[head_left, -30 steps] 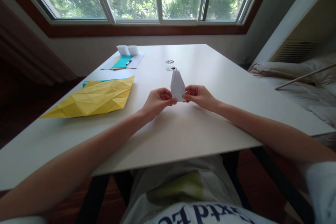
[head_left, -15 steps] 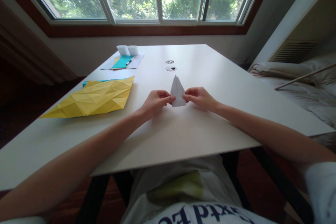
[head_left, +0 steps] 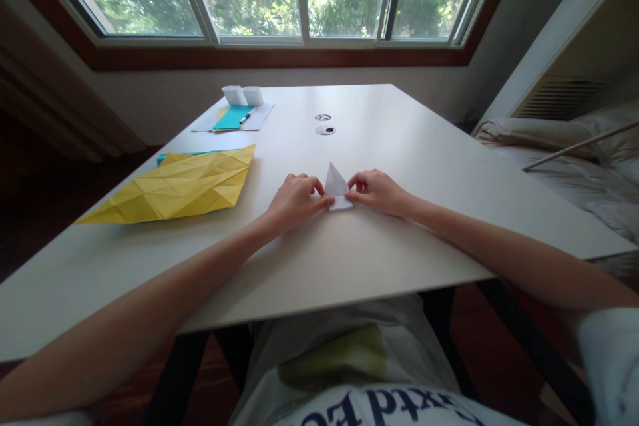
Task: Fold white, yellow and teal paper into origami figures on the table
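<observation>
A small white folded paper (head_left: 337, 181) stands on the white table in front of me, its tip pointing away and a narrow flap lying toward me at its base. My left hand (head_left: 298, 200) is at the paper's left edge, fingers curled and the thumb on the crease above the flap. On the other side, my right hand (head_left: 380, 192) has its thumb and bent fingers closed at the right edge by the same crease. The far side of the paper, where fingertips may sit, is partly hidden.
A large creased yellow paper (head_left: 180, 186) lies left of my hands, with a blue edge beneath it. Farther back are a teal sheet (head_left: 232, 118), a dark pen (head_left: 245, 118) and two white paper boxes (head_left: 242, 95). Round inserts (head_left: 325, 130) sit in the table (head_left: 399, 140).
The paper has changed from a taller split point held up to a lower single point with a flap folded out at its base. Both hands have moved slightly down with it.
</observation>
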`<state>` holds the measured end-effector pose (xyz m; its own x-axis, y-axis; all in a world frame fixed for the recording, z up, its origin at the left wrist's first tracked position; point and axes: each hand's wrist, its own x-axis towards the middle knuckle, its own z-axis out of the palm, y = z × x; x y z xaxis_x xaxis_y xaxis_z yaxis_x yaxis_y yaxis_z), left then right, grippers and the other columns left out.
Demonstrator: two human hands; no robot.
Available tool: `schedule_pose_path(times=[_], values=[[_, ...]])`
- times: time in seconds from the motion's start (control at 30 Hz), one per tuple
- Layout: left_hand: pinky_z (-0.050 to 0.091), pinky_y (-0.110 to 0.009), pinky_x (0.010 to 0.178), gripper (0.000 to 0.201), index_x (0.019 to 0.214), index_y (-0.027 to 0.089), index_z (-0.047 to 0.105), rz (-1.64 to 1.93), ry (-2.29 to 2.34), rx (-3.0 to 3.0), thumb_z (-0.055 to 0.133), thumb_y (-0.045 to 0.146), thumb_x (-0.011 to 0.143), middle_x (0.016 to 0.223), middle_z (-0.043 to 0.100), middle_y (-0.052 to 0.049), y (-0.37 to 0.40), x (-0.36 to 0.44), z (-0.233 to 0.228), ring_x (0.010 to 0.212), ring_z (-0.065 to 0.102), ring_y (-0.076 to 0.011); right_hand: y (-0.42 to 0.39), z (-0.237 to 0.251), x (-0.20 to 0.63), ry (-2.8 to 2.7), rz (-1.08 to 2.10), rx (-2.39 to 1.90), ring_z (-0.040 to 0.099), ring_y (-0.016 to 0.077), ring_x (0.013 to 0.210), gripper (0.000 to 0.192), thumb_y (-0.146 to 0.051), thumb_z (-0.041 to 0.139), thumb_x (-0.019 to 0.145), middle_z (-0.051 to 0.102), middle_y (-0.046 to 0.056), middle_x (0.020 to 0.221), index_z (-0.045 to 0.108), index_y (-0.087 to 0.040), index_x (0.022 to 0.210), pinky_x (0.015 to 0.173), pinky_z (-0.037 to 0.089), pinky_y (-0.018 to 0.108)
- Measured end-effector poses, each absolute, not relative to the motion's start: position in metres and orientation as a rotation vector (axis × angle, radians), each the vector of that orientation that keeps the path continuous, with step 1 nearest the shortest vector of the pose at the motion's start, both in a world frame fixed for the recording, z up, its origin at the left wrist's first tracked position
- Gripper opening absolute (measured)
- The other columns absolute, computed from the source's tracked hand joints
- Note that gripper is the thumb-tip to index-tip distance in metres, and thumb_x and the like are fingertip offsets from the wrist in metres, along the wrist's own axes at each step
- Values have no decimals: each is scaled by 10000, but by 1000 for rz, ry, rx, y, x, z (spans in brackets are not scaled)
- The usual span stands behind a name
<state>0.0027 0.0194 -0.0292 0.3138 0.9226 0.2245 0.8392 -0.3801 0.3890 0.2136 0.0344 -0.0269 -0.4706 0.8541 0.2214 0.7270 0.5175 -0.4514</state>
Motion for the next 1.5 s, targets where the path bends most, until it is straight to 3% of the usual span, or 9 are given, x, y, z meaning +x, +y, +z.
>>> schedule_pose_path(times=[0.13,0.27,0.6,0.83,1.0,1.37,1.5], values=[[382,-345,755,423,888,196,633,598,1649,2355,591,575,704,834,587,-72,22,1,-32,821,526,-247,37,-30,217,-2366,396,-1313,535,161,735,354,-416,601,753,606,25,777,598,-184,1021,704,386,291],[384,-344,759,456,940,200,635,621,1643,2353,605,581,691,832,578,-67,24,1,-34,819,521,-242,36,-28,218,-2372,439,-1320,536,167,761,383,-420,605,750,601,33,826,587,-192,1056,696,389,288],[372,-268,610,430,867,175,655,697,1497,2248,682,529,624,739,581,-25,26,2,-31,647,506,-163,36,-30,218,-2335,516,-1247,517,135,706,342,-367,628,732,591,29,851,581,-182,1017,658,385,262],[362,-241,592,247,679,181,662,723,1386,2250,658,426,646,680,589,-3,21,6,-24,643,502,-141,34,-25,215,-2350,575,-1177,492,113,667,139,-287,614,734,579,19,799,597,-165,798,631,372,236],[347,-234,562,235,659,178,652,667,1336,2207,621,410,677,609,581,13,22,5,-23,587,474,-124,34,-25,215,-2399,550,-1123,482,112,649,97,-269,587,749,577,5,732,584,-176,723,620,355,229],[387,-242,662,94,698,203,648,817,1189,2361,628,294,691,692,614,7,22,2,-27,697,517,-147,35,-26,217,-2460,437,-923,524,144,754,38,-213,569,773,601,24,783,584,-179,767,678,386,244],[397,-221,629,81,726,197,664,789,1117,2392,592,235,724,681,627,11,20,3,-25,633,532,-122,33,-25,219,-2445,476,-884,558,140,753,77,-200,555,791,633,21,794,626,-182,816,705,408,246]])
